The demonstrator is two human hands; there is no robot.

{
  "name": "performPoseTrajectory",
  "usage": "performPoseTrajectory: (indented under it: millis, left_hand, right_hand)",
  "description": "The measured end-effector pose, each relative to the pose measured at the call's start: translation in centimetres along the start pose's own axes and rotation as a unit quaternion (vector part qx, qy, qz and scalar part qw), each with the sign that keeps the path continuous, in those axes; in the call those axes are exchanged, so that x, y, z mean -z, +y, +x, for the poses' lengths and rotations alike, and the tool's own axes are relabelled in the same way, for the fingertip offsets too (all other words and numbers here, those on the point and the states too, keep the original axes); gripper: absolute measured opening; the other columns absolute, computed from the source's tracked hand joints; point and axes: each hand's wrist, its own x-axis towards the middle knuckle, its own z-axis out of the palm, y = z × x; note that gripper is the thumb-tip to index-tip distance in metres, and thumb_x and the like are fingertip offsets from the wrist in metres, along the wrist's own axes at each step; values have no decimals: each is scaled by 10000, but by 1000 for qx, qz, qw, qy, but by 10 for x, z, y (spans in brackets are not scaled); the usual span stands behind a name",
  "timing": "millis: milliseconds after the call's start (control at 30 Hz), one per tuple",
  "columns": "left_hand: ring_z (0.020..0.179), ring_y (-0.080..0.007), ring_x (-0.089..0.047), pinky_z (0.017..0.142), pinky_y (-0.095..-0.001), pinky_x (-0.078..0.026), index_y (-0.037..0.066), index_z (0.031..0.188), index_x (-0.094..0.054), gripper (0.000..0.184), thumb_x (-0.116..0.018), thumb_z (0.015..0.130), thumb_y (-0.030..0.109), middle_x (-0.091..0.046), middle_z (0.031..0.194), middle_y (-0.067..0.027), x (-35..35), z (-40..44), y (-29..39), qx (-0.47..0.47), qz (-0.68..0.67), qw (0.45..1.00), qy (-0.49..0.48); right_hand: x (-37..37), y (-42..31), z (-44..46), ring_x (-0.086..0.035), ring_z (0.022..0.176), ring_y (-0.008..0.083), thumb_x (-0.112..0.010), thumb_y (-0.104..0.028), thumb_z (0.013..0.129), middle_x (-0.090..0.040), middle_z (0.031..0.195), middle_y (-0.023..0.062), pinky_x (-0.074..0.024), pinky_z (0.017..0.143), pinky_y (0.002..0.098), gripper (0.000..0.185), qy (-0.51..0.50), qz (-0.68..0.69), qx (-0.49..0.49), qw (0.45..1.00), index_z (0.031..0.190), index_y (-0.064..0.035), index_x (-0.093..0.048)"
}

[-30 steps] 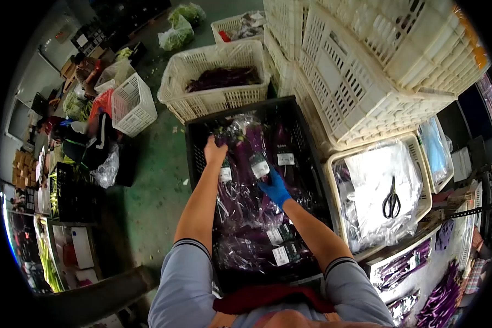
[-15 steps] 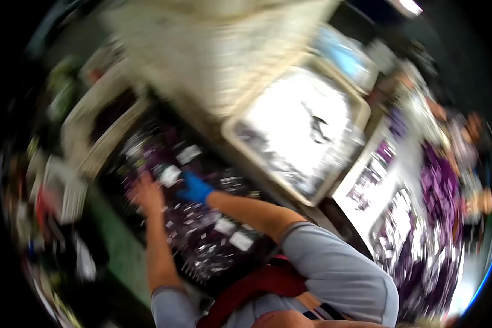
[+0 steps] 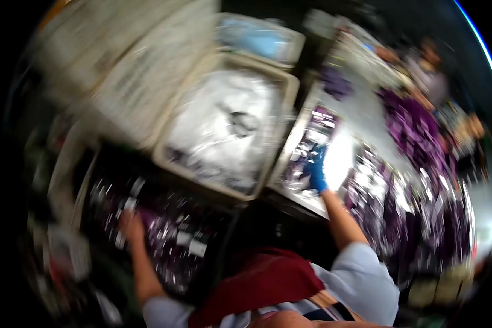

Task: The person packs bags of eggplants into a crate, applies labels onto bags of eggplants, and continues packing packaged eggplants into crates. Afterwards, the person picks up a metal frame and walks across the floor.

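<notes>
My left hand (image 3: 130, 225), bare and smeared by motion, is down at the purple items in clear, shiny wrapping (image 3: 164, 240) that fill a dark crate at the lower left. White labels (image 3: 197, 248) show on several of these packs. Over on the table to the right, my right hand (image 3: 316, 170) wears a blue glove. It is at a row of purple wrapped packs (image 3: 318, 128) along the table's near left side. Blur hides the fingers of both hands, so I cannot make out a grip.
Between my hands stands a beige tub (image 3: 287, 90) with clear plastic over white contents. Large whitish boxes (image 3: 142, 71) rise behind it. Many wrapped purple packs (image 3: 388, 191) and a purple heap (image 3: 410, 128) lie on the pale table (image 3: 361, 120). Another person (image 3: 429, 71) is beyond it.
My right hand has moved from the crate to the packs on the table at the right. My left hand stays at the crate. The view has swung to the right.
</notes>
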Motion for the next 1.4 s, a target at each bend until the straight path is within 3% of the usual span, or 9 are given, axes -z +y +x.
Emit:
performPoseTrajectory:
  millis: [67,167,300,600,800,900,1033,1267,1400]
  left_hand:
    - [1180,-313,-363,979,-443,-277,65,1228,-409,487,-409,866,390,-408,1271,-142,31,-28,31,-5,-40,999,23]
    - [1278,-302,-230,1018,-486,-203,77,1338,-239,661,-417,825,455,-232,1387,-154,-45,-32,50,83,-246,965,24]
    - [1274,-293,-239,1001,-538,-179,112,1329,-266,615,-419,831,439,-227,1390,-141,-17,-52,64,119,-292,949,-23]
    - [1260,-260,-274,1016,-467,-203,84,1277,-375,523,-440,836,356,-271,1376,-123,-2,-64,36,74,-364,927,-46]
    - [1235,-277,-313,1012,-422,-233,67,1263,-388,514,-477,828,325,-343,1329,-141,5,-64,32,87,-411,906,-50]
    - [1213,-280,-344,1007,-336,-251,53,1257,-392,483,-458,847,299,-369,1305,-154,13,-55,31,154,-690,708,12]
    - [1271,-209,-241,1018,-289,-207,-11,1339,-195,545,-366,921,295,-255,1376,-151,37,-36,24,84,-755,647,69]
    - [1260,-383,-213,991,-507,-222,129,1343,-237,658,-525,791,343,-104,1402,-211,30,-12,65,95,-344,934,8]
    - [1247,-390,-242,999,-460,-248,54,1310,-273,619,-523,770,225,-172,1356,-278,-9,9,83,56,-291,952,82]
  right_hand:
    - [44,84,27,-515,673,155,-589,-267,772,-546,792,48,-418,554,281,259,133,1,-172,976,913,-60,-525]
    - [57,210,46,-523,593,134,-612,-277,772,-570,688,21,-423,486,270,220,-48,195,-320,926,816,-63,-590]
    - [62,234,55,-550,633,156,-522,-213,786,-587,732,41,-461,579,259,158,-190,437,-198,857,851,-73,-560]
    - [76,25,-10,-441,610,93,-473,-201,824,-526,692,-1,-356,564,215,168,-54,273,-82,957,830,-85,-595]
    - [-65,-128,-35,-493,1066,328,-464,9,656,-512,1118,178,-424,877,449,615,-408,444,-128,788,1258,-2,-334]
    - [-168,-193,-50,-522,1009,271,-506,73,644,-503,1130,153,-450,843,374,644,-457,341,-178,802,1260,-7,-338]
    - [-318,-204,-44,-541,833,142,-581,13,685,-560,994,81,-426,736,246,565,-580,230,-125,772,1218,31,-393]
    - [-456,-90,-106,-550,935,349,-545,-147,723,-569,1012,212,-443,798,380,333,-387,-16,403,829,1025,-6,-547]
    - [-343,-105,-138,-576,819,255,-590,-71,722,-591,946,180,-462,733,334,348,-577,135,182,785,1061,-13,-542]
